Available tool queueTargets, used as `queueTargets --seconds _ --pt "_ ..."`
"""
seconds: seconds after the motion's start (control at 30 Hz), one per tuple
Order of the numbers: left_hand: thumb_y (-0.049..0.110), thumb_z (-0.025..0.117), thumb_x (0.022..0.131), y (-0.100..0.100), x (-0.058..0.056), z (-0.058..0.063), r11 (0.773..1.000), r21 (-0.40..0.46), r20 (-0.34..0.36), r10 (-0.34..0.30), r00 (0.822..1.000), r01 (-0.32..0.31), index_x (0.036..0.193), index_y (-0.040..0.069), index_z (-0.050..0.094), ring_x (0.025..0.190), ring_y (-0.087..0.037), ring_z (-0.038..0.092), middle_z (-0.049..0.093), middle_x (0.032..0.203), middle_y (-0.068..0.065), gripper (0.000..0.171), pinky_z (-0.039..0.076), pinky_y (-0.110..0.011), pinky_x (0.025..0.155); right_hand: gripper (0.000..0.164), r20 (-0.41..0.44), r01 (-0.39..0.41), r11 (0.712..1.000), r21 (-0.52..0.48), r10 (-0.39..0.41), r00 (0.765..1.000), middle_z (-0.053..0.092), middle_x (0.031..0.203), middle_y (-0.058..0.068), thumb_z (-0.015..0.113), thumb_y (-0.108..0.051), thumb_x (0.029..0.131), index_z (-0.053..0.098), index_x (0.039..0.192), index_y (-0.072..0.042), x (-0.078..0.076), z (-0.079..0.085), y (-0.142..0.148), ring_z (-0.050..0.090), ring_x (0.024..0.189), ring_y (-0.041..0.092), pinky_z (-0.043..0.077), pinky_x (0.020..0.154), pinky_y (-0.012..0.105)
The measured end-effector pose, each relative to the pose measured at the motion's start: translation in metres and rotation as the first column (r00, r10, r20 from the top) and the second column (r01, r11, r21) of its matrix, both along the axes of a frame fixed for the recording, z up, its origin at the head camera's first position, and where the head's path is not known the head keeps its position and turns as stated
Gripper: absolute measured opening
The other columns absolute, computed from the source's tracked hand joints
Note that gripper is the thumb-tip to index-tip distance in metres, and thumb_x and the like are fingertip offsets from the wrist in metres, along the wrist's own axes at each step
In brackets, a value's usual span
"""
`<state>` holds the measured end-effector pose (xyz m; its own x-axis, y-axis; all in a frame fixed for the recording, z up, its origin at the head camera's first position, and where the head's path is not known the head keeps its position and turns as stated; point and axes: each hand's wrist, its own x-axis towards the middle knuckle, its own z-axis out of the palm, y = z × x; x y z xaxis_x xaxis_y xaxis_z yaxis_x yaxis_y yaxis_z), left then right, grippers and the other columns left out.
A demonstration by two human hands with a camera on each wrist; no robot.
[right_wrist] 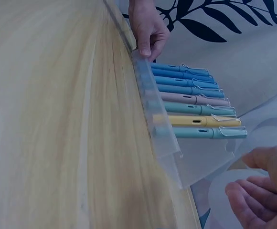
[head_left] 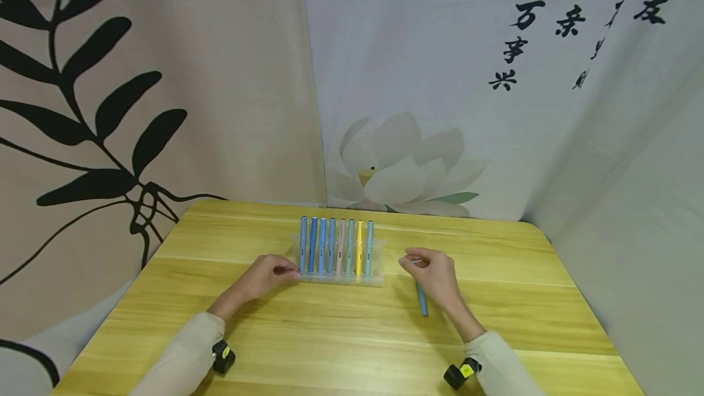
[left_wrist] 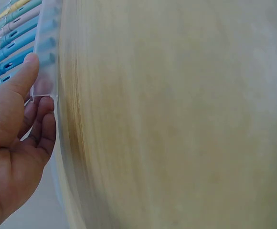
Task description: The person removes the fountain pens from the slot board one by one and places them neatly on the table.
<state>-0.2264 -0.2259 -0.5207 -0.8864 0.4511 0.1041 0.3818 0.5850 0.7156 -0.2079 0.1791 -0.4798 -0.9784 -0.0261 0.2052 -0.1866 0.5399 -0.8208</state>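
- The clear pen rack [head_left: 377, 281] is set toward the far edge of the table [head_left: 330, 335], with its left end grasped between thumb and fingers by the left hand [head_left: 271, 274]; if that end were tugged or raised, the rack could be skewed or tipped.
- Eight racked pens [head_left: 360, 248] are stood side by side; by one jolt, all could be shaken, and the row's end pen (bare ledge is left beyond it on the right) might be slid sideways.
- The loose blue pen [head_left: 422, 304] is found between the rack and the table's right edge, partly covered by the right hand [head_left: 436, 271]. Whether it is pinched cannot be told; a weak hold could let it be dropped and rolled toward that edge.
- If the right hand were swung left too low, the nearest racked pens could be knocked.
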Motion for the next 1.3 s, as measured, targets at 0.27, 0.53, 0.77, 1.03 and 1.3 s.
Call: queueTargets --seconds 0.27,0.53,0.77,1.03,1.3 --pt "0.027 0.072 0.098 0.000 0.000 -0.001 1.000 0.003 -0.007 -0.002 1.000 0.002 0.104 0.014 0.079 0.081 -0.006 0.062 0.073 0.096 0.006 0.016 0.053 -0.026 0.073 0.028 -0.025 -0.048 0.997 -0.054 0.047 0.999 0.078 0.099 0.003 0.082 -0.025 0.090 0.078 0.113 -0.010 -0.007 -0.005 -0.020 0.074 0.087 0.021 0.060 0.075 0.034" --pt "0.026 0.072 0.097 0.001 0.001 0.000 1.000 0.010 0.000 0.007 1.000 -0.007 0.103 0.014 0.080 0.079 -0.007 0.061 0.073 0.094 0.007 0.015 0.052 -0.026 0.072 0.027 0.002 -0.070 0.994 -0.084 0.070 0.998 0.078 0.097 0.003 0.081 -0.021 0.090 0.078 0.112 -0.004 -0.013 -0.012 -0.041 0.074 0.087 0.019 0.059 0.077 0.035" --pt "0.026 0.071 0.098 0.001 0.001 0.002 1.000 0.005 0.010 0.012 1.000 -0.012 0.103 0.012 0.080 0.081 -0.008 0.061 0.072 0.095 0.005 0.017 0.052 -0.026 0.072 0.022 0.015 -0.056 0.994 -0.089 0.058 0.998 0.078 0.095 0.005 0.081 -0.021 0.090 0.080 0.108 -0.008 -0.019 -0.017 -0.054 0.074 0.085 0.018 0.060 0.076 0.033" --pt "0.029 0.071 0.098 0.001 0.000 0.001 1.000 0.006 0.032 0.010 0.999 -0.010 0.103 0.015 0.079 0.083 -0.008 0.062 0.072 0.095 0.006 0.017 0.053 -0.026 0.074 0.022 0.020 -0.041 0.998 -0.042 0.042 0.999 0.079 0.094 0.003 0.081 -0.025 0.090 0.081 0.106 -0.011 -0.024 -0.023 -0.060 0.075 0.083 0.018 0.060 0.074 0.033" --pt "0.030 0.071 0.098 0.001 0.001 0.001 1.000 0.012 0.033 0.013 0.999 -0.014 0.104 0.015 0.079 0.082 -0.009 0.061 0.072 0.096 0.006 0.018 0.052 -0.026 0.074 0.024 0.044 -0.073 0.995 -0.065 0.076 0.996 0.078 0.095 0.008 0.080 -0.023 0.090 0.079 0.107 -0.006 -0.028 -0.029 -0.064 0.075 0.083 0.020 0.060 0.071 0.032"
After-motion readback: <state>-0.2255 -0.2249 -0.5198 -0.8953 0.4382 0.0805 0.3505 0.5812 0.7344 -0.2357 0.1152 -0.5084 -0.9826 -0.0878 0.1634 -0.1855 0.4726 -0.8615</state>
